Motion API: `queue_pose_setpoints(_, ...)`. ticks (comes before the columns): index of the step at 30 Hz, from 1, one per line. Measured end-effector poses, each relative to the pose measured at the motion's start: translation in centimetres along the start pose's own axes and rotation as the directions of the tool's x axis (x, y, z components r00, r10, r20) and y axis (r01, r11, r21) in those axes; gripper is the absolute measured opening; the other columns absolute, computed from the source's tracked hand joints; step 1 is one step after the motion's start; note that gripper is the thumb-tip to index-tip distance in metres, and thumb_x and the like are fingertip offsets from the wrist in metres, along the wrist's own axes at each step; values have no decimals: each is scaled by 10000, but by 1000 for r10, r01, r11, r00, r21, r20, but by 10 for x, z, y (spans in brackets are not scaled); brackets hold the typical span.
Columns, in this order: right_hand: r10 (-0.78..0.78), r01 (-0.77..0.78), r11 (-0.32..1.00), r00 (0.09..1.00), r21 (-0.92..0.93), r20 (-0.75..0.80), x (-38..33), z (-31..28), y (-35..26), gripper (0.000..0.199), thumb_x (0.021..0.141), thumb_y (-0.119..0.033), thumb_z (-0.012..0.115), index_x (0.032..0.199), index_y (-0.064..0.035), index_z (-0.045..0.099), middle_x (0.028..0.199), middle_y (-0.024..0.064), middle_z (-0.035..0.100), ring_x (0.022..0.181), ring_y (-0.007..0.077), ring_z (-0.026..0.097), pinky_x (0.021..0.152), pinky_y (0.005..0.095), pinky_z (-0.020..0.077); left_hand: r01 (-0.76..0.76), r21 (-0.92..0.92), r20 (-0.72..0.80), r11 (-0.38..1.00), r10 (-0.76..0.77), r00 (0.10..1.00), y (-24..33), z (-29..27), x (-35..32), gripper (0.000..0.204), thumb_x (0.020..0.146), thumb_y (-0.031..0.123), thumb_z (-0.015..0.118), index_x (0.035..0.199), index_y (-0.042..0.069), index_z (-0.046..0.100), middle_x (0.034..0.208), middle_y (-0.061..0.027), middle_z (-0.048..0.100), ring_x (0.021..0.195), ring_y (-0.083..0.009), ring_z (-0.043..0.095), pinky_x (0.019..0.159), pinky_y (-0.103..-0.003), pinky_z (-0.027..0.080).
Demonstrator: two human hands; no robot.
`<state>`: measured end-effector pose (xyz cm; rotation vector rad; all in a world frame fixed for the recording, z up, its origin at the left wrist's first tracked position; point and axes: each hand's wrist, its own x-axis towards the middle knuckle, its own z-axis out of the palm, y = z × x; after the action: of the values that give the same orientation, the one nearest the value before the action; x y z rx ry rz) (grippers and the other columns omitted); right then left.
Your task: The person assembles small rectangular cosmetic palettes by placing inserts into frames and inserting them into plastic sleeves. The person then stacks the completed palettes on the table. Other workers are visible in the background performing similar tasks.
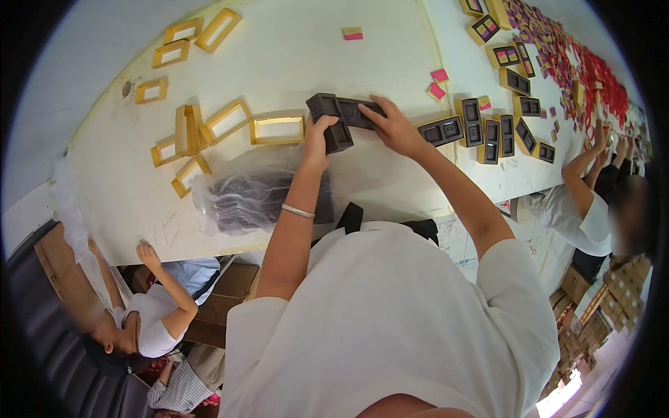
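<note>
Both hands working the dark insert trays over the bench: left hand gripping the lower tray, right hand pinching the upper one. I'm separating them, I think. Next probably calls for seating one in a gold box frame alongside.

1. One view only, from a fisheye camera worn on the person's head, looking steeply down over their own chest and white shirt.
2. It faces forward across the white table, whose edges bend toward the dark round rim.
3. The left hand and right hand sit close, near picture centre.
4. Co-workers appear small at both lower sides.
</note>
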<state>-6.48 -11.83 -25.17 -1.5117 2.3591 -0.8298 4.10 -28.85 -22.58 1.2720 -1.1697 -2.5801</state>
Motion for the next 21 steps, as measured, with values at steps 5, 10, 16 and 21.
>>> queue_pose_setpoints(5,16,-23,968,999,-251,-32,-5,5,-5,547,831,-232,541,1338,-222,337,1330,204,319,1234,369,307,993,489,276,-11,-34,17,999,12,1000,-13,-10,8,409,696,126,563,1087,53,465,905,-71,543,792,-171,560,664,-300,489)
queue_pose_setpoints(10,33,-16,895,999,-447,30,-6,3,-9,557,854,-342,486,1363,-253,277,1355,209,294,1272,347,264,1018,521,209,-89,-7,0,996,89,996,-16,1,-3,409,686,108,562,1082,58,473,911,-59,542,807,-175,558,691,-303,485)
queue_pose_setpoints(16,89,-70,897,996,-436,22,-22,-31,24,540,754,-161,593,1270,-188,439,1255,213,406,1201,343,359,1009,499,243,-73,-48,146,996,79,986,-9,-14,-13,389,819,243,559,1148,63,455,1020,-96,560,867,-195,577,742,-342,498)
queue_pose_setpoints(21,117,-138,983,980,-125,-163,-28,-59,-1,589,732,-249,666,1261,-116,445,1251,175,409,1160,319,392,963,415,324,-54,-183,225,982,95,970,12,-5,-48,500,903,347,465,1306,89,321,1156,-54,496,1006,-162,505,860,-319,429)
